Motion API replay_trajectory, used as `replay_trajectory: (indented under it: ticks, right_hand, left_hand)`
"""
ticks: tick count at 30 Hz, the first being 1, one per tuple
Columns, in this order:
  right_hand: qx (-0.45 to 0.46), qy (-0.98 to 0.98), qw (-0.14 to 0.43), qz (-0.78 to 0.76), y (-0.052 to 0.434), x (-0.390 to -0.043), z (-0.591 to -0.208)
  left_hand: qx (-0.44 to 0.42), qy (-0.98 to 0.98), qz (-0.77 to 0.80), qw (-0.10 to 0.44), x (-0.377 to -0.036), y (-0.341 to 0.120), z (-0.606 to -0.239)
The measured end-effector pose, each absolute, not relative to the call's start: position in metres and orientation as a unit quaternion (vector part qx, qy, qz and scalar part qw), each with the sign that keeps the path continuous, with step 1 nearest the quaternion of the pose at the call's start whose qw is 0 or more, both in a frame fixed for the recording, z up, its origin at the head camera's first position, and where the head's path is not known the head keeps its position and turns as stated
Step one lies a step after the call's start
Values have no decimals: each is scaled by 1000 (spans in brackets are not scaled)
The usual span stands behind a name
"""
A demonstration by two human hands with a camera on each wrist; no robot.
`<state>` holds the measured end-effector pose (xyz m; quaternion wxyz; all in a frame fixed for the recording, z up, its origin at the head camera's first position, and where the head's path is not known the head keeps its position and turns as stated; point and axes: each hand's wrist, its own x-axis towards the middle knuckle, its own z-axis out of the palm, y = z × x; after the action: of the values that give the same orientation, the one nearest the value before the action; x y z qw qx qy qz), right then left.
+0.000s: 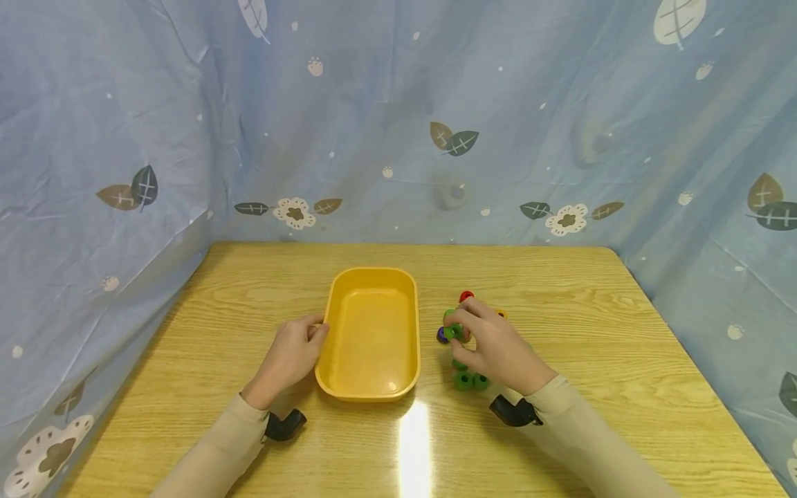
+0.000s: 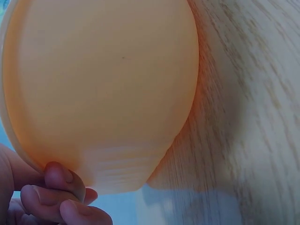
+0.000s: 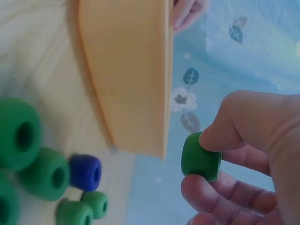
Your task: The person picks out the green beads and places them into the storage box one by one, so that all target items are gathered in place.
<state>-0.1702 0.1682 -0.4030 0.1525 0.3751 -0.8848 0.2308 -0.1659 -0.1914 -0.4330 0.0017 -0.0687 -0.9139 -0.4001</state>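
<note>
An orange-yellow plastic tray [image 1: 373, 332] with rounded corners lies on the table, nothing inside it. My left hand [image 1: 291, 356] grips its left rim, thumb and curled fingers at the edge, as the left wrist view shows from close by. To the right of the tray, my right hand [image 1: 501, 349] pinches a green bead [image 3: 197, 159] between thumb and fingers. That bead is held above the table, over a loose group of beads. Among these are a blue-purple bead [image 3: 80, 171] and several green beads [image 3: 40, 176], partly covered by the right hand in the head view.
At the back of the group lies a red bead [image 1: 466, 296], and a yellow bead [image 1: 501, 313] shows behind the right hand. The wooden table [image 1: 261, 283] ends against a blue patterned cloth [image 1: 373, 138]. Black straps with cameras [image 1: 515, 412] sit at both wrists.
</note>
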Motion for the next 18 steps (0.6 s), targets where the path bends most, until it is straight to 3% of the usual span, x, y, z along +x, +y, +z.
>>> replay_trajectory:
  ticks: [18]
  right_hand:
    - [419, -864, 110, 256, 113, -202, -384]
  left_hand:
    - [-67, -914, -399, 7, -166, -193, -433]
